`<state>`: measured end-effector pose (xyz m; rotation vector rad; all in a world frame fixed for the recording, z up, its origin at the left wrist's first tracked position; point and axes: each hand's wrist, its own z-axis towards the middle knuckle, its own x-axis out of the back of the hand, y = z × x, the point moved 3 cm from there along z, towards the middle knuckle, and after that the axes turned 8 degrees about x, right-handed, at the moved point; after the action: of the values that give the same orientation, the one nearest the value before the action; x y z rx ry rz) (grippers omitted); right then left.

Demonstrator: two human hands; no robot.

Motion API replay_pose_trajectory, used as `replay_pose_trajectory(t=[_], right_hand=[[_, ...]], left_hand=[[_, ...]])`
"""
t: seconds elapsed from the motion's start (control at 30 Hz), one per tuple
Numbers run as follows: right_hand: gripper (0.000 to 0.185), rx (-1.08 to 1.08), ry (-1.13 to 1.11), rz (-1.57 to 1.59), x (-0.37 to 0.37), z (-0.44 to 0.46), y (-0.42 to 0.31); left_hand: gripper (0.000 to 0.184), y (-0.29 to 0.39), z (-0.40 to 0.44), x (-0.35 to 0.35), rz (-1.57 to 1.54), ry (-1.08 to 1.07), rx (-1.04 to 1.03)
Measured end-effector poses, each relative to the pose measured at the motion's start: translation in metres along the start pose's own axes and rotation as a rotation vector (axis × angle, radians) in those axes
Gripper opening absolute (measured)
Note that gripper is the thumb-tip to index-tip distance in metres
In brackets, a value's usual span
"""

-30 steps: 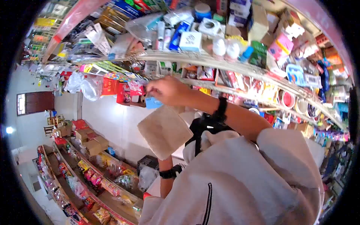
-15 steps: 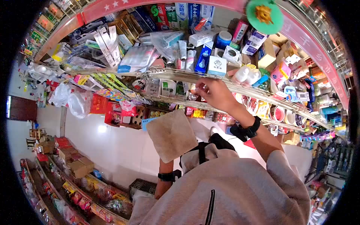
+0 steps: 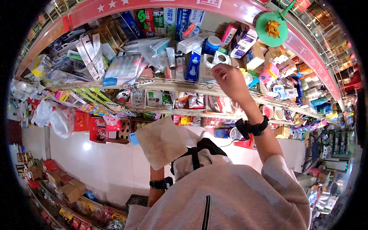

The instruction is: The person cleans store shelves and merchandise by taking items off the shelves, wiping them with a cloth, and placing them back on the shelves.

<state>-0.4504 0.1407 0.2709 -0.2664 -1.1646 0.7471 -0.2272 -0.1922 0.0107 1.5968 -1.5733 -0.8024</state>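
My right hand (image 3: 230,80) reaches over the upper shelf's front edge, its fingers loosely bent and apart. They overlap the right side of a small white box (image 3: 207,73); whether they touch it I cannot tell. Left of that box stands a blue box (image 3: 193,66), and behind are a white box with a round dark opening (image 3: 221,58) and a blue jar (image 3: 211,45). Below, a beige square cloth (image 3: 163,142) covers the fingers of my left hand (image 3: 156,174), which holds it up near my waist.
The upper shelf (image 3: 172,85) carries toothpaste boxes (image 3: 183,23) and packets. Snack bags fill the lower shelf. A green disc with a gold ornament (image 3: 272,29) hangs at the upper right. White plastic bags (image 3: 61,120) hang at left; cartons (image 3: 73,189) sit on the opposite shelving.
My right hand has moved right and up from the shelf edge to the small white box. The view has shifted right. My left hand still holds the cloth.
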Motion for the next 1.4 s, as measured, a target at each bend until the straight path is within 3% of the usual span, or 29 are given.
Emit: replay_pose_trajectory(t=[0.13, 0.23, 0.33, 0.43, 0.57, 0.73, 0.8, 0.87, 0.93, 1.2, 1.4], right_hand=[[0.016, -0.022, 0.031, -0.201, 0.029, 0.015, 0.029], [0.023, 0.075, 0.001, -0.301, 0.043, 0.026, 0.052], [0.040, 0.021, -0.072, -0.340, 0.040, 0.036, 0.079], [0.068, 0.095, -0.231, -0.390, 0.025, 0.045, 0.106], [0.073, 0.019, -0.399, -0.438, 0.014, 0.054, 0.108], [0.061, 0.053, -0.325, -0.425, 0.015, 0.055, 0.115], [0.058, 0.192, -0.127, -0.311, 0.031, 0.050, 0.085], [0.061, 0.217, -0.085, -0.284, 0.038, 0.036, 0.062], [0.065, 0.207, -0.035, 0.015, 0.039, 0.016, 0.034], [0.072, -0.122, -0.056, 0.935, 0.014, -0.053, -0.007], [0.071, -0.177, -0.027, 1.104, 0.007, -0.078, -0.018]], left_hand=[[0.051, -0.004, -0.012, 0.010, 0.033, 0.018, 0.013], [0.051, -0.006, -0.016, 0.012, 0.045, 0.028, 0.016], [0.050, -0.005, -0.016, 0.012, 0.056, 0.031, 0.013], [0.050, -0.002, -0.016, 0.008, 0.068, 0.034, 0.009], [0.050, 0.000, -0.018, 0.002, 0.084, 0.033, 0.004], [0.049, 0.003, -0.024, -0.003, 0.110, 0.042, 0.003], [0.049, 0.005, -0.025, -0.004, 0.117, 0.048, 0.000], [0.049, 0.009, -0.025, -0.005, 0.131, 0.057, -0.010], [0.048, 0.013, -0.024, -0.005, 0.143, 0.065, -0.027], [0.048, 0.046, -0.011, -0.017, 0.231, 0.061, -0.128], [0.047, 0.077, 0.016, -0.058, 0.276, -0.001, -0.214]])
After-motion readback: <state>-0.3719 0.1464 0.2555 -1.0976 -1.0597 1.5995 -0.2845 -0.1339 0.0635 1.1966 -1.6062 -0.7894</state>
